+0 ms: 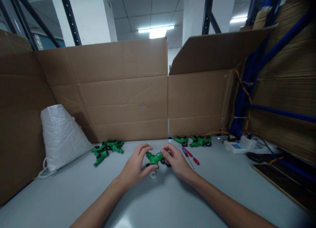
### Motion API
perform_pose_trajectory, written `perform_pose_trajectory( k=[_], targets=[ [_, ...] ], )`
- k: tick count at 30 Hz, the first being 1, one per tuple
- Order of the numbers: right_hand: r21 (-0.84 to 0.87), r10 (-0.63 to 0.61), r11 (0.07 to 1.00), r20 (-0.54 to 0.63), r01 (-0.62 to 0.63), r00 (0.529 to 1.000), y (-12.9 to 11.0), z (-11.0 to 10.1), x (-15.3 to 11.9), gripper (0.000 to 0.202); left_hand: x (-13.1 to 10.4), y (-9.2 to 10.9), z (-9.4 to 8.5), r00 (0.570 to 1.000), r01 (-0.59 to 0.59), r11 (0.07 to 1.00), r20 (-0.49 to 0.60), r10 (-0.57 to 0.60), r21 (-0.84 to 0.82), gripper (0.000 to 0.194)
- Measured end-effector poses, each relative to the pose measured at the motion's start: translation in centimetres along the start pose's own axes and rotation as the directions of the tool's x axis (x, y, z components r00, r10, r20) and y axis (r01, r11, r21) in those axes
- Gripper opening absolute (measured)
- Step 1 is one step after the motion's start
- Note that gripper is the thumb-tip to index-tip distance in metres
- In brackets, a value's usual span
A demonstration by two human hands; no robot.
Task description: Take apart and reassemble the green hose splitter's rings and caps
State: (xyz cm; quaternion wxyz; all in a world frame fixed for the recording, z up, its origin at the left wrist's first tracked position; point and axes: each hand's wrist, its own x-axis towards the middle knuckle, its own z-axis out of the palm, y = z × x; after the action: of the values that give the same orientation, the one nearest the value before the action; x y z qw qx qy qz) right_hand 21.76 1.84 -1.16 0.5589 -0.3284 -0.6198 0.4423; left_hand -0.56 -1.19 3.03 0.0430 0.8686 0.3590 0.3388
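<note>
Between my hands, a little above the table (138,208), is a green plastic toy vehicle (154,158) with black wheels. My left hand (134,165) grips its left side, thumb below and fingers above. My right hand (176,160) pinches its right end near a black wheel, the fingertips partly hiding that part. A small clear round piece (153,174) shows just under the toy; whether it lies on the table I cannot tell. Right of my right hand lie two screwdrivers, one with a red handle (195,159) and one with a blue-and-red handle (185,152).
Several similar green toy pieces lie at the back left (108,149), and more green toys with black wheels (201,141) at the back right. A white padded bag (63,135) stands at left. Cardboard walls (123,99) close off the back. A power strip (238,147) with cables sits right.
</note>
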Motion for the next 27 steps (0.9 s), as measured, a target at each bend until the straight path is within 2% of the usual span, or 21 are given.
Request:
perform_pose_trajectory(
  k=[2,4,7,10,14,20,23,27],
  targets=[
    [0.0,-0.003,1.0,-0.066,0.003,0.998,-0.5,-0.1,0.1,0.053,-0.1,-0.4,0.2,0.992,0.057,0.998,-0.113,-0.056,0.006,0.054],
    [-0.012,-0.023,1.0,-0.111,0.021,0.994,-0.9,-0.2,0.1,0.053,-0.1,-0.5,0.4,0.981,0.113,0.994,-0.157,-0.112,-0.002,0.047],
    [-0.025,-0.052,0.998,-0.119,0.049,0.992,-1.2,-0.1,-0.1,0.05,-0.1,-0.4,0.5,0.984,0.15,0.989,-0.097,-0.147,0.021,0.035],
    [-0.039,-0.063,0.997,-0.077,0.06,0.995,-0.9,0.1,-0.4,0.046,-0.1,-0.3,0.6,0.985,0.168,0.984,-0.041,-0.165,0.06,0.03],
    [-0.057,-0.062,0.997,-0.02,0.061,0.998,-0.2,0.3,-0.7,0.042,-0.1,-0.2,0.6,0.982,0.186,0.978,-0.04,-0.183,0.095,0.03],
    [-0.093,-0.062,0.994,0.002,0.062,0.998,-0.5,0.2,-0.8,0.036,-0.1,-0.3,0.5,0.979,0.204,0.976,-0.034,-0.201,0.082,0.034],
    [-0.104,-0.06,0.993,0.005,0.06,0.998,-0.8,0.4,-0.9,0.036,0.0,-0.4,0.6,0.968,0.249,0.968,-0.026,-0.248,0.019,0.04],
    [-0.07,-0.068,0.995,0.024,0.069,0.997,-0.9,0.6,-0.8,0.04,0.3,-0.4,0.8,0.945,0.321,0.927,0.0,-0.327,-0.197,0.05]
  ],
)
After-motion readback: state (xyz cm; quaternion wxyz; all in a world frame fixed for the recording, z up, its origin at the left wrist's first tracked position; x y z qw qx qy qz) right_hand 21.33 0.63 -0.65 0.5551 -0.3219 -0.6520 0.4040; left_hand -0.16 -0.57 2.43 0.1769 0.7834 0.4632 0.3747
